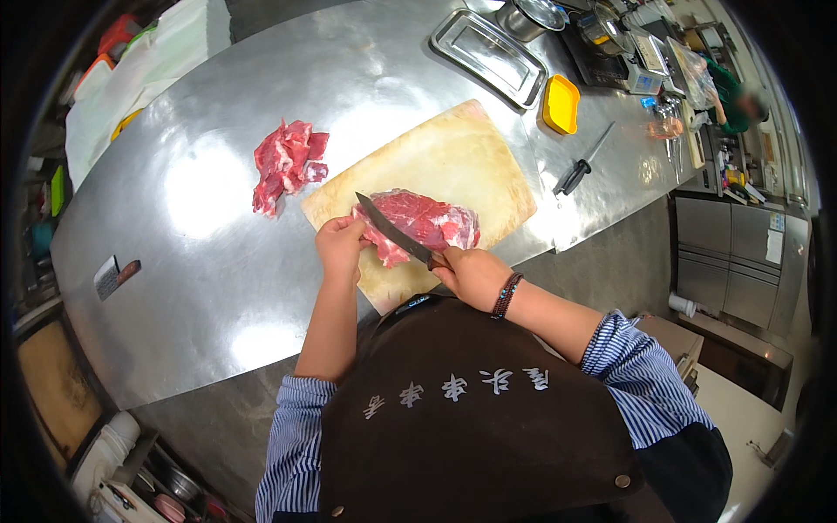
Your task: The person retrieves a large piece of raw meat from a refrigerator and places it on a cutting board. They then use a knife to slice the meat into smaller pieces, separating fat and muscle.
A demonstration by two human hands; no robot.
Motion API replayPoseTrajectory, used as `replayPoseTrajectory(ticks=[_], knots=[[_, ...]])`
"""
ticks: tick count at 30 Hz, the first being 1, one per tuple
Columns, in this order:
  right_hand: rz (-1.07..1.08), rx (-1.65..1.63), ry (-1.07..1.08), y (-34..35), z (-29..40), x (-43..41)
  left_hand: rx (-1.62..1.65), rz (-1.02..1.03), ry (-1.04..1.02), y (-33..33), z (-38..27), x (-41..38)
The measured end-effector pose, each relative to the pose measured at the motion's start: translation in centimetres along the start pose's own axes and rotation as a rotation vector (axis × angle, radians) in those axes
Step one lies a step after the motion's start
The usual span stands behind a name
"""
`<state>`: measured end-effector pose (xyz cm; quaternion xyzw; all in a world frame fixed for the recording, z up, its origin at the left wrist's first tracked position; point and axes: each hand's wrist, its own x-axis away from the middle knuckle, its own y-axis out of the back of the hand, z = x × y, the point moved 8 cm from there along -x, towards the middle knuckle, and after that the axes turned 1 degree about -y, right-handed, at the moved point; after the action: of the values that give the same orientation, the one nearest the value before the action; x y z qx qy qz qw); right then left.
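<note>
A large piece of raw red meat lies near the front of a worn, pale cutting board. My left hand pinches the meat's left edge between thumb and fingers. With my right hand I grip the handle of a curved knife; its dark blade slants up and left across the meat's left part, the tip near the far side. Whether the edge is in the meat I cannot tell. To the left of the board, on the steel table, rests a pile of raw meat trimmings.
A cleaver lies at the far left. Beyond the board are a steel tray, a steel pot and a yellow plastic container. A black-handled honing rod lies to the right. Another person stands at the far right.
</note>
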<state>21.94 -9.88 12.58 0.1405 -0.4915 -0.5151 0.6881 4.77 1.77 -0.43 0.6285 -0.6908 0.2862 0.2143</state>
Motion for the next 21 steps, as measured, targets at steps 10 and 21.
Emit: replayPoseTrajectory(ticks=[10,21], knots=[[-0.018,0.049,-0.067,-0.5,2.1,-3.5,0.072,0.069,0.013,0.1,1.2,-0.3],[0.121,0.386,-0.076,0.9,4.7,0.5,0.135,0.168,0.032,-0.3,0.9,-0.1]])
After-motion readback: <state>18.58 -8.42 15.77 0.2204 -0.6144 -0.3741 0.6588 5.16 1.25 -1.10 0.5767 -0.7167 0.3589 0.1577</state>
